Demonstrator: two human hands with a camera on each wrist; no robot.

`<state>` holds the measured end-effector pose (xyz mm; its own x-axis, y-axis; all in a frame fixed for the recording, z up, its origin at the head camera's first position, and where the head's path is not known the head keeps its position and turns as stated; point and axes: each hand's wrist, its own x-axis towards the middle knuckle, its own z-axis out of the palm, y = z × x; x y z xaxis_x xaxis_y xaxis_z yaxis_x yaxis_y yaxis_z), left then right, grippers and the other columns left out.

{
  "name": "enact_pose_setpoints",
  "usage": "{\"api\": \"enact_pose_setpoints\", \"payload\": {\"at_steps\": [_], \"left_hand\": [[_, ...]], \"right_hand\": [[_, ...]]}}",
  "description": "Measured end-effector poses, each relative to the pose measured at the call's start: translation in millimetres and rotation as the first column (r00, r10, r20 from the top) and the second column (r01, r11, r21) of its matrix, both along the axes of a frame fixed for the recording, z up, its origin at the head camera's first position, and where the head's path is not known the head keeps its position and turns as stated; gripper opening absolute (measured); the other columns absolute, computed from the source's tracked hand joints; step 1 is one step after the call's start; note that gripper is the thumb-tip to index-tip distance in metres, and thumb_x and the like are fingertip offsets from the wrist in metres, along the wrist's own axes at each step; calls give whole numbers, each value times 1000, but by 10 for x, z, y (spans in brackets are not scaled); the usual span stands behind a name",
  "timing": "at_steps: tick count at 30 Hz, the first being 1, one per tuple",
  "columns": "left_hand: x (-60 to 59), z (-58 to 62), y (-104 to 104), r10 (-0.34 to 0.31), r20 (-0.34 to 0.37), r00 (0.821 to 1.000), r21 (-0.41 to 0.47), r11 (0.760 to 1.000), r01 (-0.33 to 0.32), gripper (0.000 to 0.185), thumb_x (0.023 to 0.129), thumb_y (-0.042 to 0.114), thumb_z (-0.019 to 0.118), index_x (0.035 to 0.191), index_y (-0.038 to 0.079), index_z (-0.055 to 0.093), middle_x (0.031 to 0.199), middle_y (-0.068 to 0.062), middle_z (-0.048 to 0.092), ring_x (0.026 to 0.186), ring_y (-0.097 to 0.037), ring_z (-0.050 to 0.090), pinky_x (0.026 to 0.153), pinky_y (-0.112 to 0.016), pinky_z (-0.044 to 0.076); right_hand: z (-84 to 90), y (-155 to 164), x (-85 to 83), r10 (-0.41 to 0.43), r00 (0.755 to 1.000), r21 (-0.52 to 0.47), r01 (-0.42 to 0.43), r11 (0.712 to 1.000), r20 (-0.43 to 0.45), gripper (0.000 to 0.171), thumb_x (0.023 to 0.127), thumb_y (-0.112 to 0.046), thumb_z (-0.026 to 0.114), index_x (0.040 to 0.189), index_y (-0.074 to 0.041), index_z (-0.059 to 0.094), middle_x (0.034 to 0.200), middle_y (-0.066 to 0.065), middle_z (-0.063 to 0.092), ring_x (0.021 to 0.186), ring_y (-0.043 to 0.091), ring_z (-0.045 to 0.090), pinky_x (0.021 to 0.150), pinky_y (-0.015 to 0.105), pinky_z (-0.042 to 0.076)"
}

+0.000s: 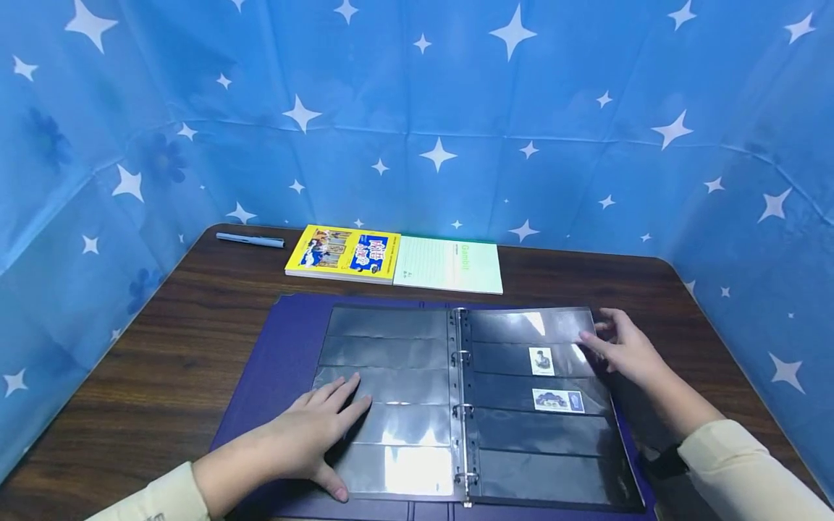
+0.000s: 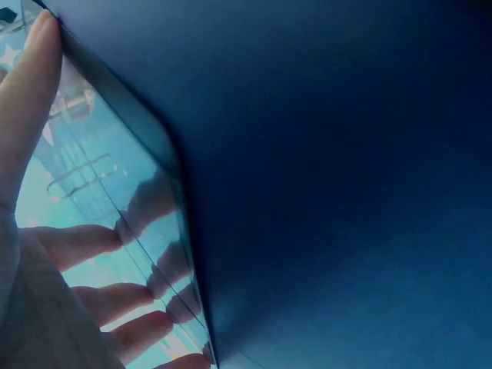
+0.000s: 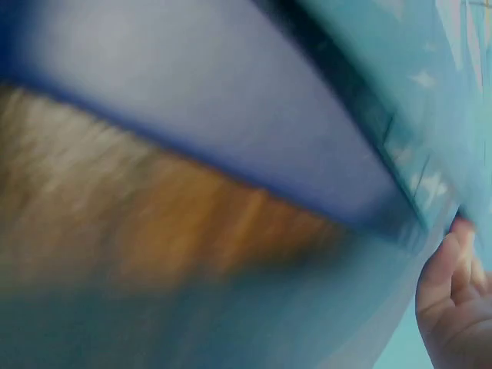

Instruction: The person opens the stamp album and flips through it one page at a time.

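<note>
A purple ring binder [image 1: 296, 329] lies spread on the table, with black pocket pages on both sides of its metal rings [image 1: 464, 411]. On the left page [image 1: 394, 391], my left hand [image 1: 296, 434] rests with its fingers spread; in the left wrist view its fingertips [image 2: 138, 296] touch the glossy sheet. My right hand [image 1: 628, 351] pinches the outer edge of the right page [image 1: 547, 474] near its upper corner. Two stamps sit in that page's pockets: an upright grey stamp [image 1: 541, 361] and, below it, a wider bluish stamp [image 1: 558, 401].
Behind the binder lie a yellow book [image 1: 342, 253] and a pale green notepad [image 1: 448, 264] side by side. A blue pen [image 1: 250, 240] lies at the back left of the dark wooden table [image 1: 130, 376]. A blue starry curtain [image 1: 404, 94] surrounds the table's far sides.
</note>
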<state>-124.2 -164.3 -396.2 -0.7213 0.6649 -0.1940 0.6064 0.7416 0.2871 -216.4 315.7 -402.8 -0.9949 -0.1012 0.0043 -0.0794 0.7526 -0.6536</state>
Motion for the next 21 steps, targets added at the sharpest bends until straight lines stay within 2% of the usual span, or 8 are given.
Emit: {"api": "enact_pose_setpoints", "payload": {"at_steps": [3,6,11,15,21], "left_hand": [[22,-3,10,0,2,1000,-21,1000,0,120,52,71,70,145,4,32,150,-26,17,135,-43,18,97,-64,25],[33,-2,8,11,6,1000,-22,1000,-11,120,52,71,71,145,5,32,150,-25,17,136,-42,18,98,-63,25],[40,1,2,22,21,1000,-26,999,-22,121,52,72,69,146,6,30,151,-23,15,136,-40,17,100,-62,24],[42,4,5,23,25,999,-26,999,-23,121,53,72,69,146,6,30,152,-23,15,137,-40,17,100,-62,24],[26,3,10,34,30,999,-35,999,-33,121,52,72,69,147,7,29,152,-22,14,137,-40,16,100,-62,23]], "right_hand": [[-18,23,53,-45,991,-101,58,993,129,55,96,-30,54,126,11,35,79,18,57,56,22,53,47,35,47],[-60,42,99,-29,970,-143,65,988,240,43,98,-29,50,114,9,41,63,6,48,51,19,49,46,35,46],[-107,77,133,-38,953,-189,99,977,301,35,99,-30,48,94,4,50,56,2,43,47,18,46,42,33,42],[-113,103,125,-25,946,-222,101,970,323,35,99,-29,45,78,-1,48,51,1,41,43,16,44,39,31,39],[2,66,104,-21,950,-287,116,951,312,33,100,-26,43,78,-1,46,52,0,38,40,13,39,38,29,38]]}}
